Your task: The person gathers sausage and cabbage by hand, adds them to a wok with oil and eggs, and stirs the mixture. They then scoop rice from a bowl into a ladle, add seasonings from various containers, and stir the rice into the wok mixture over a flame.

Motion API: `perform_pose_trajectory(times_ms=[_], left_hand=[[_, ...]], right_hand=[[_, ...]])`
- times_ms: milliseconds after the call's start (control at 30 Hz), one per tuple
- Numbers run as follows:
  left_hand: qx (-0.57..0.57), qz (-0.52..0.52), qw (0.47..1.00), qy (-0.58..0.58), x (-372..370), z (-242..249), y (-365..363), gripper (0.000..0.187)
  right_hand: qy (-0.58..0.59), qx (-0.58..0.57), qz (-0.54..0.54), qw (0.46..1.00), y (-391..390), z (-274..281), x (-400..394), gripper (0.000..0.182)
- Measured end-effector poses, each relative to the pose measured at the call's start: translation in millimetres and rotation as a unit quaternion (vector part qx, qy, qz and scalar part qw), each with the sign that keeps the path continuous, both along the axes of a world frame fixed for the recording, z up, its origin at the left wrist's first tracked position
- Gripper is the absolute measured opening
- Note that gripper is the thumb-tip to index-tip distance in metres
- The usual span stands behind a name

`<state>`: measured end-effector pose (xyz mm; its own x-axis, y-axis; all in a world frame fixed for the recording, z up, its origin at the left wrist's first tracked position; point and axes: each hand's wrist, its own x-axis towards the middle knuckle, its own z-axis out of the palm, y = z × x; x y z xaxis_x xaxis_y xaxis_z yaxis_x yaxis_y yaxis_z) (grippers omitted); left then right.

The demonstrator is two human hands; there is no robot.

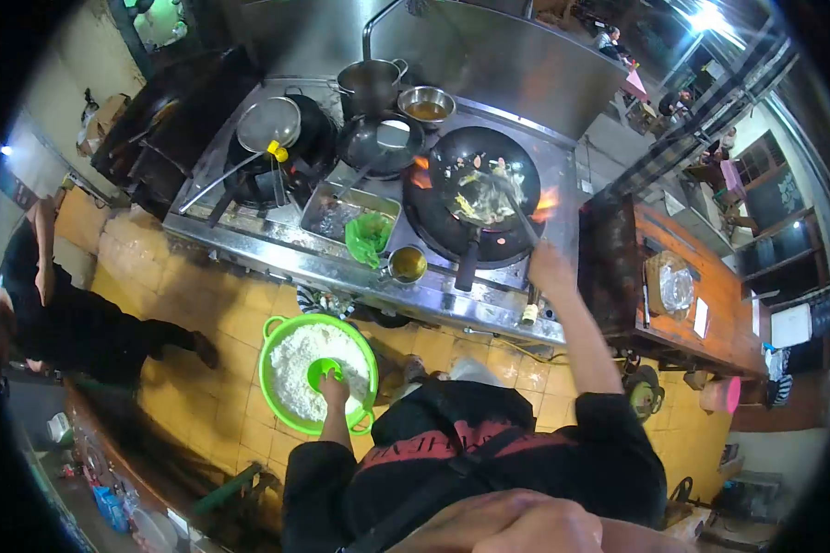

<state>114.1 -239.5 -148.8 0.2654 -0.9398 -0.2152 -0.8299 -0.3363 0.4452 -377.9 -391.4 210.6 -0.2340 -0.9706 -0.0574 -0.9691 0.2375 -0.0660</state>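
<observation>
My left hand (334,389) is closed on the rim of a small green bowl (320,370). The bowl sits in white rice (306,348) that fills a large green basin (265,364), low beside the stove. Over the stove, my right hand (551,267) grips the handle of a wok spatula (523,217). Its far end reaches into a black wok (466,152), where pale and yellow pieces of food (489,195) lie. Flames (548,201) show on both sides of the wok, and its handle (468,267) points towards me.
Left of the wok are a lidded pan (378,143), a steel bowl of liquid (426,104), a tray with a green bag (369,238), and a small pot (406,264). A strainer (268,123) rests further left. Another person (65,304) stands at left. A wooden table (682,286) is at right.
</observation>
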Motion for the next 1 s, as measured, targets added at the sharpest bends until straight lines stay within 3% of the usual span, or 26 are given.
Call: perform_pose_trajectory(times_ms=[67, 167, 233, 267, 333, 400, 467, 500, 600, 667, 733, 767, 800, 867, 933, 1000], left_hand=[[0.001, -0.026, 1.0, -0.003, -6, -10, 9, 0.049], [0.04, -0.073, 0.996, -0.009, -3, -10, 0, 0.043], [0.02, -0.048, 0.999, -0.008, -3, -13, 0, 0.041], [0.0, -0.025, 1.0, -0.008, -10, -16, 3, 0.04], [0.015, -0.015, 0.999, -0.033, -18, 1, 3, 0.032], [0.134, -0.011, 0.988, -0.077, -20, 15, -2, 0.023], [0.141, -0.005, 0.988, -0.055, -29, 31, -5, 0.017], [0.144, -0.005, 0.986, -0.081, -29, 30, -5, 0.017], [0.105, -0.011, 0.986, -0.125, -13, 8, 0, 0.014], [0.076, 0.022, 0.991, -0.11, -17, 25, -2, 0.015], [0.046, 0.04, 0.992, -0.107, -19, 36, 1, 0.015], [0.029, 0.061, 0.991, -0.114, -21, 39, 1, 0.016], [0.015, 0.087, 0.989, -0.12, -25, 40, 2, 0.017], [0.008, 0.129, 0.988, -0.079, -30, 65, 2, 0.013], [-0.048, 0.165, 0.985, -0.002, -29, 75, 8, 0.011], [-0.096, 0.187, 0.976, 0.063, -35, 75, 22, 0.011]], right_hand=[[0.03, 0.004, 0.017, 0.999, -9, -62, -4, 0.035], [-0.018, 0.046, 0.039, 0.998, 1, -71, -8, 0.042], [0.022, 0.08, 0.077, 0.994, 24, 17, 0, 0.037], [0.029, 0.083, 0.083, 0.993, 21, 28, 4, 0.037], [0.0, 0.079, -0.043, 0.996, 16, 35, 17, 0.036], [-0.003, 0.057, -0.053, 0.997, -10, -44, 1, 0.038], [0.043, -0.055, 0.035, 0.997, -25, -116, -18, 0.04], [-0.001, 0.003, 0.056, 0.998, -21, -107, -13, 0.043], [-0.041, 0.102, 0.007, 0.994, 10, 7, 14, 0.044], [-0.002, 0.06, 0.064, 0.996, 19, 9, 1, 0.042], [-0.015, 0.052, -0.022, 0.998, 15, 1, 1, 0.039], [-0.014, 0.019, -0.002, 1.0, -2, -53, -27, 0.058], [-0.009, 0.025, 0.015, 1.0, -12, -95, -50, 0.058], [-0.235, -0.044, 0.043, 0.97, -29, -157, -78, 0.054], [-0.242, -0.037, 0.042, 0.969, -31, -189, -92, 0.048], [-0.198, 0.001, 0.052, 0.979, -24, -175, -82, 0.039]])
